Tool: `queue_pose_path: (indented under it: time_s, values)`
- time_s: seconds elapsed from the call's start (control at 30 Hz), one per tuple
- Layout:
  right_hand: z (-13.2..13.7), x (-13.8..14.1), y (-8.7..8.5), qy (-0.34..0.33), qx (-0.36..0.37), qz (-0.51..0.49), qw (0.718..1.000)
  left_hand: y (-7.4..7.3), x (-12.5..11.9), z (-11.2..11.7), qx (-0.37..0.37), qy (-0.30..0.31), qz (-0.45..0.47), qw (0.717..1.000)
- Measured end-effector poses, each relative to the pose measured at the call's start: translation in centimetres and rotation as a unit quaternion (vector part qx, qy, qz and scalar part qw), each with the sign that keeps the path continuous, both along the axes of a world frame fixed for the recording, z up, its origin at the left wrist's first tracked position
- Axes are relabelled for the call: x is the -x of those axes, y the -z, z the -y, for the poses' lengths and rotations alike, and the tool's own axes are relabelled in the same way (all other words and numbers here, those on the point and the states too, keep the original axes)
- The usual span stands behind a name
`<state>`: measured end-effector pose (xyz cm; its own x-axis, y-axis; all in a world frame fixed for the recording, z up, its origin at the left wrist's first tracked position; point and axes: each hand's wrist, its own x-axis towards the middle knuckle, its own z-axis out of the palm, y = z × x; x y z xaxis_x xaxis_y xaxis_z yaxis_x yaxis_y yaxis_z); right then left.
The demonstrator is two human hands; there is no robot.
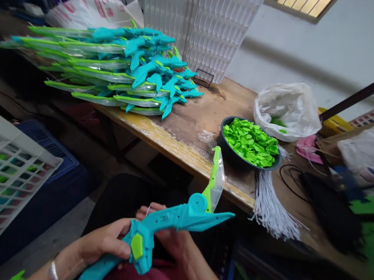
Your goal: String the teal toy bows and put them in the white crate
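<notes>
While the left hand [110,242] clasps a bent turquoise-and-lime plastic piece [166,218] just off the brown wooden surface's [196,123] near edge, seemingly to steady it, the half-hidden right hand's [172,243] grip cannot be told, and a dark round plastic bowl [227,153] stands by that edge, perhaps for easy reach, before a pale wall [290,48].

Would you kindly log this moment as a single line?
left hand: gripping turquoise piece | right hand: behind the piece, contact unclear | bowl on table: holds green parts
</notes>
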<state>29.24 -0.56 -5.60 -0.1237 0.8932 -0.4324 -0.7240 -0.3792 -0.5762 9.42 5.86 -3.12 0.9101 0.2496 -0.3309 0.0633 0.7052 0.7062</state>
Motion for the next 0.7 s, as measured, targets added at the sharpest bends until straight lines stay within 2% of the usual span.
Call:
queue_pose_path:
  time_s: [0.13,0.23,0.3,0.4,0.53,0.6,0.7]
  values:
    - [-3.2,-2.1,0.3,0.101,0.020,-0.016,0.995,0.3,1.0,1.3,-0.006,0.036,-0.026,0.999]
    - [-4.9,-4.7,0.2,0.207,0.021,0.017,0.978,0.5,2.4,1.7,-0.005,0.049,-0.040,0.998]
    - [-5.6,-6.3,-0.2,0.254,0.015,0.045,0.966,1.1,3.5,1.8,-0.011,0.050,-0.048,0.998]
    - [-6.1,-7.4,-1.3,0.276,0.005,0.089,0.957,2.9,5.5,1.8,-0.042,0.057,-0.068,0.995]
    - [-6.1,-8.1,-2.4,0.261,-0.005,0.172,0.950,5.4,8.3,1.8,-0.113,0.053,-0.136,0.983]
    - [-5.8,-9.3,-3.0,0.258,-0.011,0.233,0.938,5.7,9.3,1.9,-0.154,0.042,-0.189,0.969]
    - [-4.4,-12.5,-4.9,0.276,-0.024,0.348,0.896,4.6,9.4,2.2,-0.197,0.035,-0.226,0.953]
